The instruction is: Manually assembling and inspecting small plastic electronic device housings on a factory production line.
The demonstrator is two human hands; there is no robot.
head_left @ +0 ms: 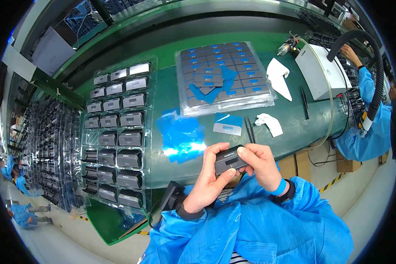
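Observation:
Above the near edge of the green bench, both my hands grip a dark grey box-shaped electronic device (229, 161) with a small dark window in its face. My left hand (208, 178) wraps its left end, thumb at the lower edge. My right hand (264, 166) closes on the right end, thumb pressed on the top face; its other fingers are partly hidden. Just beyond lies a silver-grey face plate (227, 128) with blue film behind it. Beside it are dark tweezers (250, 130) and a crumpled white wipe (270, 124). A heap of blue film pieces (180, 136) lies to the left.
A clear tray (148, 110) of similar devices stands left, beside tall stacked trays (53, 154). Further back, another tray (182, 108) holds grey plates with blue film. At right are a white wipe (279, 79), dark tweezers (304, 103), a white box (319, 70), a black hose (378, 79) and a co-worker's blue sleeve (366, 86).

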